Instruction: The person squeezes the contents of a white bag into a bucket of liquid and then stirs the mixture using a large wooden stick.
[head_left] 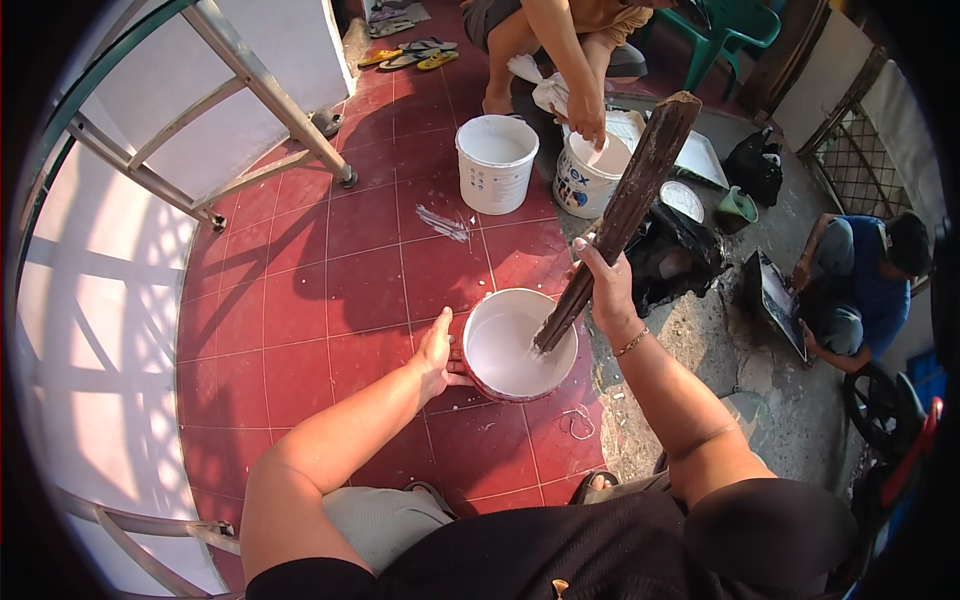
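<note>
A reddish paint bucket (466, 375) with white paint (505, 345) inside stands on the tiles in front of me. My left hand (436, 352) grips the bucket's left side, thumb up near the rim and fingers partly hidden against the wall. A long, dark, rough wooden stick (635, 190) slants across the bucket, and my right hand (608, 285) is wrapped round it partway up. Its lower end, whitened with paint, dips into the bucket on the right. The upper end points away from me, toward the far right.
Beyond stand a white bucket (495, 170) and a second white tub (585, 180), where another person's hand (588, 115) reaches in. A crouching person in blue (870, 270) holds a black tray (778, 300) at right. A metal ladder (270, 95) stands left; sandals (437, 60) lie far back.
</note>
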